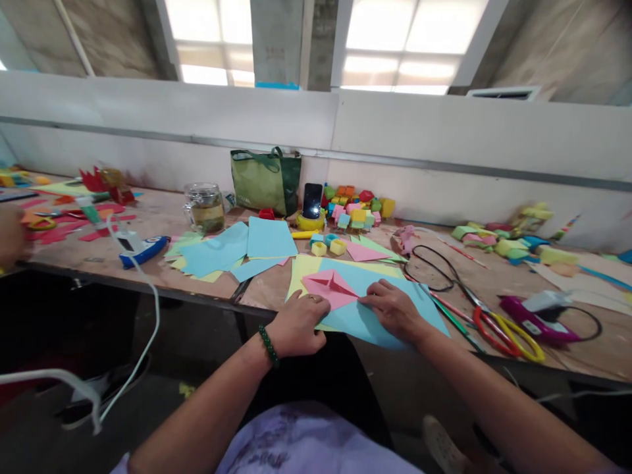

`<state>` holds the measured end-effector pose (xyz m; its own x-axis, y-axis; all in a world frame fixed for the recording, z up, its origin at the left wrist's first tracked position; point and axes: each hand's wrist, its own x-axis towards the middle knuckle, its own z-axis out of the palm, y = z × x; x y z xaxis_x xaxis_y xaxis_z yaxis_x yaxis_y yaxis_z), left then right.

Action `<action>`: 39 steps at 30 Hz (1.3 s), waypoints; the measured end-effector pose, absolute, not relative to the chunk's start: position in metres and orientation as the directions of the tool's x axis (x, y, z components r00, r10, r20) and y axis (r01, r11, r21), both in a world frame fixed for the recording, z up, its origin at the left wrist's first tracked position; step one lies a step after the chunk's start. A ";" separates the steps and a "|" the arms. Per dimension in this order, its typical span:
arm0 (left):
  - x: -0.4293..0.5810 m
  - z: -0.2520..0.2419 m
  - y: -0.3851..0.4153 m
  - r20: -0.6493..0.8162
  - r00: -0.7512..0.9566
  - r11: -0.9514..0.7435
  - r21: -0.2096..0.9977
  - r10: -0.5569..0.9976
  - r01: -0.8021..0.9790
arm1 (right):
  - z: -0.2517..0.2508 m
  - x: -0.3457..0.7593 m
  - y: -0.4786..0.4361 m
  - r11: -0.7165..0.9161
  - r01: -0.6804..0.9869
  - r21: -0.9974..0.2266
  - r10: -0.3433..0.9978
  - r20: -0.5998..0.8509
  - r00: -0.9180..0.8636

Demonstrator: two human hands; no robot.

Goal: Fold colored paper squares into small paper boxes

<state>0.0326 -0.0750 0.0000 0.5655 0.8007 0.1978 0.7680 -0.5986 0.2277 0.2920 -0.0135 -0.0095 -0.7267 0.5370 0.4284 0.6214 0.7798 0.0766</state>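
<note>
A pink sheet of origami paper, partly folded with raised creases in its middle, lies on a light-blue sheet at the table's front edge. The fingers of my left hand are curled onto its lower left edge, the thumb below. A green bead bracelet circles that wrist. My right hand is closed, its fingertips pinching the pink paper's right corner. A yellow sheet shows beneath the blue one.
Behind lie small folded boxes, a phone on a stand and colourful paper blocks. Blue sheets and a glass mug are left; scissors and a purple power strip right. Another person's hand is far left.
</note>
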 end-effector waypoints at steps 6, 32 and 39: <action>0.040 -0.002 -0.083 0.249 0.575 -0.621 0.189 0.779 0.760 | -0.011 0.296 -0.016 0.734 0.679 -0.009 0.573 0.545 -0.612; 0.043 -0.018 -0.082 0.259 0.647 -0.686 0.098 0.717 0.721 | -0.011 0.260 -0.021 0.846 0.529 -0.069 0.524 0.298 -0.798; 0.035 -0.017 -0.082 0.318 0.623 -0.696 0.231 0.715 0.680 | 0.008 0.245 -0.011 0.546 0.743 -0.387 0.822 0.076 -0.564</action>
